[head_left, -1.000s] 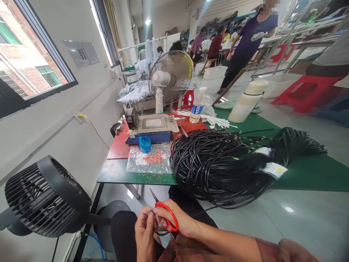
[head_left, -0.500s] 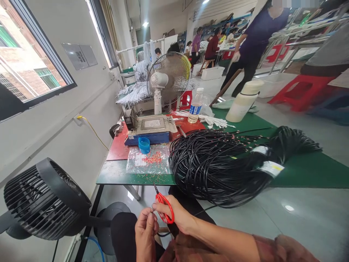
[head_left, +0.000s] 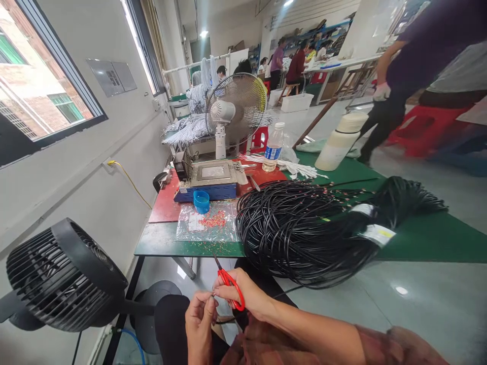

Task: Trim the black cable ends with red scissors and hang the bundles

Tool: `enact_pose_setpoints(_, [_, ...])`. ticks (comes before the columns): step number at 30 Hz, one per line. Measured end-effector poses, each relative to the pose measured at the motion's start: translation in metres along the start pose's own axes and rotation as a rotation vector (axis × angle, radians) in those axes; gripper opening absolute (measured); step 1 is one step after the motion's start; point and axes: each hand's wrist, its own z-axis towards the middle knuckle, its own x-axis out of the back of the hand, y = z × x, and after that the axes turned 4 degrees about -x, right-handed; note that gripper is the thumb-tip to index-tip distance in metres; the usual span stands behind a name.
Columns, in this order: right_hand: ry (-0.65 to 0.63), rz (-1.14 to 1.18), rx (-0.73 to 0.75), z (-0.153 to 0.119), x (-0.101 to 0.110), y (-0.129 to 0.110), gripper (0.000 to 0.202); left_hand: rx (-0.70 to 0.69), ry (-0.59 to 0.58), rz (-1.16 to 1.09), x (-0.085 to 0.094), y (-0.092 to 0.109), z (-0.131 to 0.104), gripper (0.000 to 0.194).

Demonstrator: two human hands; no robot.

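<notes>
My left hand (head_left: 200, 314) is closed, with thumb and forefinger pinching the tip of a black cable (head_left: 291, 290). Red-handled scissors (head_left: 227, 277) sit in my right hand (head_left: 249, 296), their dark blades pointing up and away toward the table edge. The thumb and a finger of that hand also meet the cable tip beside my left fingertips; the tip itself is mostly hidden. From a large coiled bundle of black cables (head_left: 289, 228) on the table, one strand hangs down toward my lap.
A clear plastic bag (head_left: 182, 230) with red scraps and a blue cup (head_left: 201, 202) lie before a blue-sided hot plate (head_left: 213, 191). Behind stand a bottle (head_left: 273, 147), a cream flask (head_left: 338, 144) and a fan (head_left: 236, 109). A black fan (head_left: 66, 279) is at left.
My hands have shifted only slightly, still together at the cable tip. In the background, a person in dark clothes has walked to the right.
</notes>
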Motion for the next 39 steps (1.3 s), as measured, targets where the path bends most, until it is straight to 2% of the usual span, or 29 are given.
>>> enact_pose_setpoints(7, [-0.02, -0.099, 0.013, -0.001, 0.003, -0.003, 0.034, -0.021, 0.04, 0.052, -0.003, 0.006, -0.003, 0.024])
enact_pose_setpoints(12, [-0.035, -0.003, 0.002, 0.002, 0.004, 0.004, 0.028, 0.016, -0.015, -0.023, -0.002, 0.0, -0.002, 0.023])
enact_pose_setpoints(15, [-0.014, -0.013, 0.02, 0.003, 0.003, 0.01, 0.024, -0.008, 0.01, 0.009, -0.002, -0.003, -0.002, 0.023])
enact_pose_setpoints(20, [0.03, -0.18, 0.101, 0.001, 0.004, 0.011, 0.02, -0.172, 0.071, 0.196, -0.001, -0.002, -0.003, 0.018])
enact_pose_setpoints(25, [-0.005, -0.179, 0.076, 0.001, 0.007, 0.01, 0.025, -0.338, 0.069, 0.352, 0.001, 0.0, -0.002, 0.013])
enact_pose_setpoints(29, [0.004, -0.177, 0.06, 0.002, 0.007, 0.011, 0.024, -0.382, 0.058, 0.391, 0.003, 0.001, -0.002, 0.01])
enact_pose_setpoints(32, [0.02, -0.073, 0.042, 0.002, 0.003, 0.013, 0.023, -0.349, 0.07, 0.334, 0.001, -0.001, -0.003, 0.011])
enact_pose_setpoints(34, [0.04, 0.058, 0.021, 0.002, -0.003, 0.016, 0.023, -0.28, 0.113, 0.204, -0.005, -0.002, -0.004, 0.013])
enact_pose_setpoints(37, [0.082, 0.168, 0.046, 0.002, -0.013, 0.02, 0.027, -0.043, 0.153, -0.177, -0.018, -0.002, -0.006, 0.02])
enact_pose_setpoints(39, [0.119, 0.115, 0.11, 0.002, -0.017, 0.022, 0.03, 0.132, 0.138, -0.432, -0.027, 0.002, -0.008, 0.023])
